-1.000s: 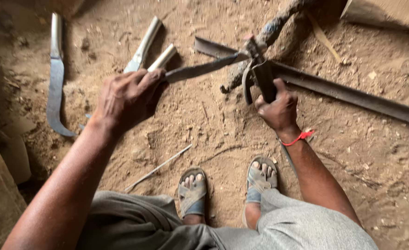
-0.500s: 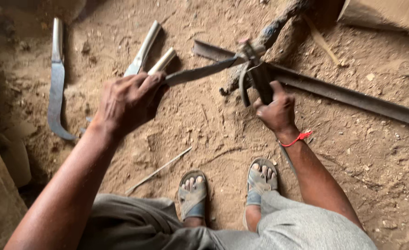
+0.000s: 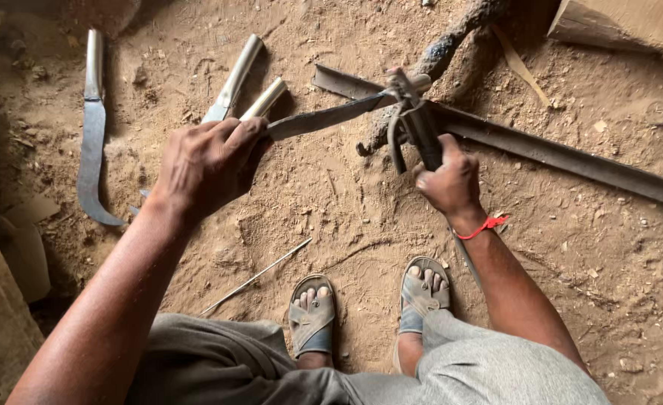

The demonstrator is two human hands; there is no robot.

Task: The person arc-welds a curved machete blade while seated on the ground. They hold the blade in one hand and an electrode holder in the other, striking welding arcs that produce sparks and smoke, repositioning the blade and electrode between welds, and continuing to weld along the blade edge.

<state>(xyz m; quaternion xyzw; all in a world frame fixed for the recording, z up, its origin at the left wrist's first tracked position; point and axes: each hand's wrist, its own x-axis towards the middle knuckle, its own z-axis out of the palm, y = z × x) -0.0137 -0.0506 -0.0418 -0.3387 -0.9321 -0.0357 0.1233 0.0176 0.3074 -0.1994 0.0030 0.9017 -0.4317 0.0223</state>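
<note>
A dark flat blade (image 3: 324, 118) runs between the two hands, held above the sandy floor (image 3: 331, 195). The left hand (image 3: 208, 161) is wrapped around its near end, fingers curled tight over it, knuckles up. The far tip of the blade meets a metal hand tool (image 3: 414, 124), which the right hand (image 3: 448, 180) grips by the handle, fingers closed round it; a red thread (image 3: 481, 225) circles that wrist. Just beyond the right hand a long angle-iron bar (image 3: 556, 154) lies on the floor, stretching away to the right, and a dark charred stick (image 3: 451, 41) crosses above it. Beyond the left hand two pale metal handles (image 3: 245, 71) lie side by side, partly hidden by the knuckles. Well to the left of the left hand a curved sickle-like blade (image 3: 91, 142) lies flat in the dust. Below the left hand, toward the body, a thin metal rod (image 3: 256, 276) lies aslant on the floor, just beside the left sandalled foot (image 3: 313, 319); the other foot (image 3: 421, 292) sits under the right forearm
</note>
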